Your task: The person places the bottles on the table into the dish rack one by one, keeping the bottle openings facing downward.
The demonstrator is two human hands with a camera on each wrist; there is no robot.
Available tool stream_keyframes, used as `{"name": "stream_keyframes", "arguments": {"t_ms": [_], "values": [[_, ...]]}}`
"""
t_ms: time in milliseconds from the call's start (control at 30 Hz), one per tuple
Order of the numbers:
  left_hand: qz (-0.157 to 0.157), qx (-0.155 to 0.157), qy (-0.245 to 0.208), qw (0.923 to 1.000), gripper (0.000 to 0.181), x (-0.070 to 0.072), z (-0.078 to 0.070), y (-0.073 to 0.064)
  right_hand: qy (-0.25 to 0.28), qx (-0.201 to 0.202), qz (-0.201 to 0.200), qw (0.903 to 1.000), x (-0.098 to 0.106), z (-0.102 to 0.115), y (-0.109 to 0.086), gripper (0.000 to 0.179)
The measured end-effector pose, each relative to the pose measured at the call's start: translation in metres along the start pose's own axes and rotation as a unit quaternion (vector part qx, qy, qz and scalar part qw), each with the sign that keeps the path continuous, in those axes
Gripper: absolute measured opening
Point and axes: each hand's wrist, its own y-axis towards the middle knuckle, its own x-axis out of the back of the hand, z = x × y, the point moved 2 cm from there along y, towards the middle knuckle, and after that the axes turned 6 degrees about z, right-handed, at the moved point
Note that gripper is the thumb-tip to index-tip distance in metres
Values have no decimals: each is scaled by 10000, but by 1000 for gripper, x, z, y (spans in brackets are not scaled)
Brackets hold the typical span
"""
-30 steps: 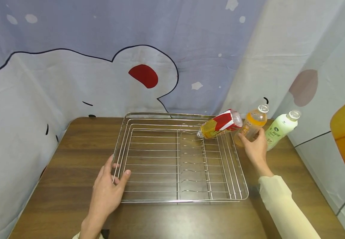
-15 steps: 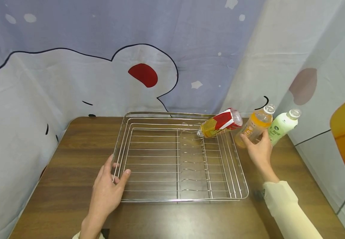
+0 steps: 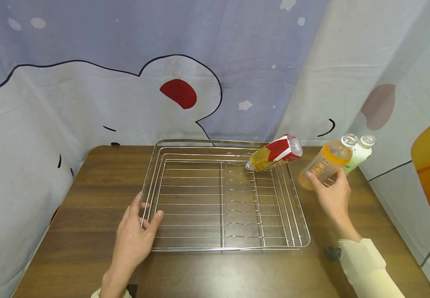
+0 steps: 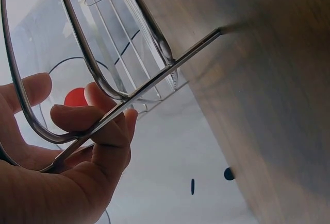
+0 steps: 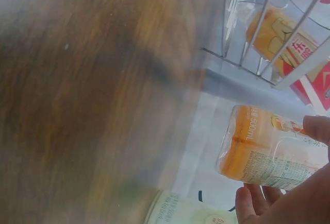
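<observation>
My left hand (image 3: 134,231) grips the left side of a wire dish rack (image 3: 221,203); in the left wrist view its fingers (image 4: 111,131) curl round the metal wires. At the right, my right hand (image 3: 334,194) holds an orange drink bottle (image 3: 321,167) between thumb and fingers. This bottle leans to the right, and the right wrist view shows its base (image 5: 232,147) apart from the wood. A bottle with a red and yellow label (image 3: 276,153) lies slanted in the rack's back right corner, neck down. Partly hidden behind the orange bottle stands a pale green bottle (image 3: 358,155).
The rack rests on a brown wooden table (image 3: 99,178). A printed curtain (image 3: 237,74) hangs close behind the table and along both sides. Near the right sleeve a small dark object (image 3: 333,253) shows.
My right hand has moved the orange bottle rightward and slightly nearer, tilting it more, so it now overlaps the green bottle. The left hand, the rack and the red-labelled bottle have stayed put.
</observation>
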Motion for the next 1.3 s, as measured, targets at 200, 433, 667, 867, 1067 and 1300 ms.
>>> {"name": "stream_keyframes", "arguments": {"t_ms": [200,433,667,867,1067,1300], "values": [[30,8,-5,10000,87,0,0,-1,122,-81,-38,9999,7,2,-7,65],[-46,-51,20,10000,85,1,-1,-1,106,9,7,9999,14,5,-14,67],[-26,-35,40,10000,85,1,-1,-1,24,161,-33,9999,18,13,-21,66],[-2,15,30,10000,87,0,0,0,68,237,-43,9997,19,19,-25,65],[-8,-17,16,10000,86,0,0,0,184,243,-47,9995,21,25,-28,65],[12,9,31,10000,86,0,0,0,149,443,-167,9988,26,34,-30,63]]}}
